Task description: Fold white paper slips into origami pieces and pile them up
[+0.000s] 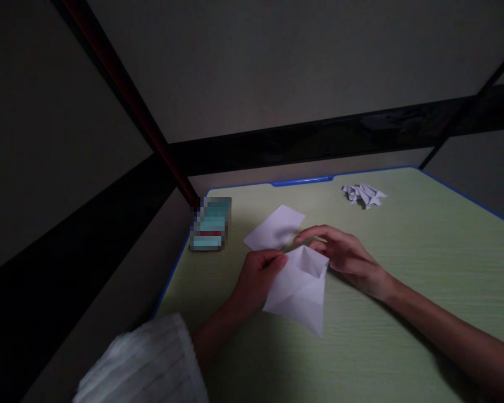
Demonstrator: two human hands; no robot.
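My left hand (256, 278) pinches the left edge of a partly folded sheet of white paper (299, 296) between thumb and fingers. Creases cross the paper, and its upper part is opened into a small pocket. My right hand (344, 254) is at the upper right corner of the paper, its fingers apart and curved behind the top edge. Whether those fingers touch the paper cannot be made out. Just beyond lies a flat white paper piece (277, 226) on the table.
The light green table (424, 268) has a blue rim and a blue handle (304, 181) at its far edge. Several folded white paper figures (363, 195) lie at the back right. A phone-like item, blurred out (211, 224), rests at the left edge. Walls stand behind and left.
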